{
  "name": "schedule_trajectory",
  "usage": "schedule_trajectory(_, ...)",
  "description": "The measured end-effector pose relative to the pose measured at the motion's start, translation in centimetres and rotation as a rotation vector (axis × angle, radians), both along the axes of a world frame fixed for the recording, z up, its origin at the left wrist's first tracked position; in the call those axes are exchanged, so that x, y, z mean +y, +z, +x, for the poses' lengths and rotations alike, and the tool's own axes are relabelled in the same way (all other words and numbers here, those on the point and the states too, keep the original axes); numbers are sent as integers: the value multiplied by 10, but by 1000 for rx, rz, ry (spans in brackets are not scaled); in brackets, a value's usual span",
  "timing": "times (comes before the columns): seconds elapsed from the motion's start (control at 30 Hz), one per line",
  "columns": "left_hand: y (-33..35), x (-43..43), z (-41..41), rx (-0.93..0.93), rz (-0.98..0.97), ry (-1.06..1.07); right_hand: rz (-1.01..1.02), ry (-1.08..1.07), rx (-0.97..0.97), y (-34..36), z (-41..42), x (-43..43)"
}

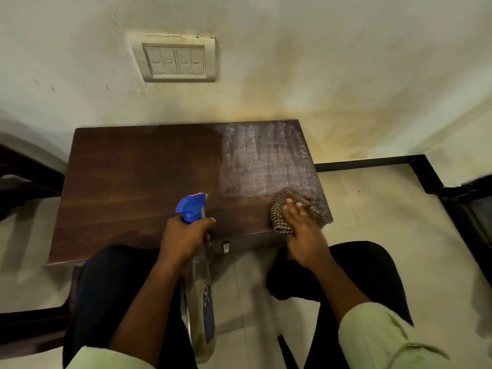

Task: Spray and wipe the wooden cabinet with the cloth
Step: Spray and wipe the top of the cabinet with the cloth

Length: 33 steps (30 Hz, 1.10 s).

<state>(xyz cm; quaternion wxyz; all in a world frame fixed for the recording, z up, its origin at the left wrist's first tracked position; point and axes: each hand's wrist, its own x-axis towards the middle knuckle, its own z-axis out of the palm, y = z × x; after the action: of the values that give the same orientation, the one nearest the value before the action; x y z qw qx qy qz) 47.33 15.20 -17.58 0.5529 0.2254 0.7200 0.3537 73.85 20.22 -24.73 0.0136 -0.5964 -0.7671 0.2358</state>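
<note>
The dark wooden cabinet [138,177] stands against the wall, seen from above. Its right part is covered in whitish spray film; the left part looks dark and bare. My left hand [183,239] grips a clear spray bottle [201,310] with a blue trigger head, nozzle pointing over the cabinet's front edge. My right hand [303,233] presses a brown checked cloth [295,205] flat onto the cabinet's front right corner, at the lower edge of the sprayed patch.
A switch panel [177,61] sits on the stained wall behind the cabinet. A small metal handle [225,246] shows below the front edge. Dark furniture [24,179] stands to the left, black skirting [372,162] and tiled floor to the right. My dark-trousered knees are beneath.
</note>
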Motion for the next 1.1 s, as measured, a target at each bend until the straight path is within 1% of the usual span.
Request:
schedule_trajectory(0.1,1,-2,-4,15,9,-11,-22,-150,-24,6,32,31)
schedule_trajectory(0.17,0,-3,-6,24,14,-10,-55,-224,-53,12,30,48)
schedule_trajectory(0.23,0,-3,-7,33,24,-12,-33,-247,-86,13,14,51)
schedule_trajectory(0.3,-1,-2,-8,32,32,-10,1,-207,-97,10,-8,44)
schedule_trajectory(0.47,-1,3,-6,7,20,-4,11,39,-97,3,-69,25)
schedule_trajectory(0.57,-1,4,-3,8,19,5,5,177,-56,0,-54,21)
schedule_trajectory(0.6,-1,4,-2,5,18,6,6,184,-34,-2,-40,22)
schedule_trajectory(0.67,-1,4,-3,0,8,3,6,68,2,-1,-9,29)
schedule_trajectory(0.77,0,4,-6,3,9,4,-4,-111,-40,7,24,48)
schedule_trajectory(0.87,1,2,-8,13,14,-19,-56,-247,-60,14,23,65)
schedule_trajectory(0.93,0,2,-8,39,25,-24,-31,-277,-99,14,9,63)
schedule_trajectory(1.0,0,5,-6,43,24,-28,21,-207,-111,8,-10,44)
schedule_trajectory(1.1,1,10,-2,38,18,-45,25,-21,-51,0,-50,-7)
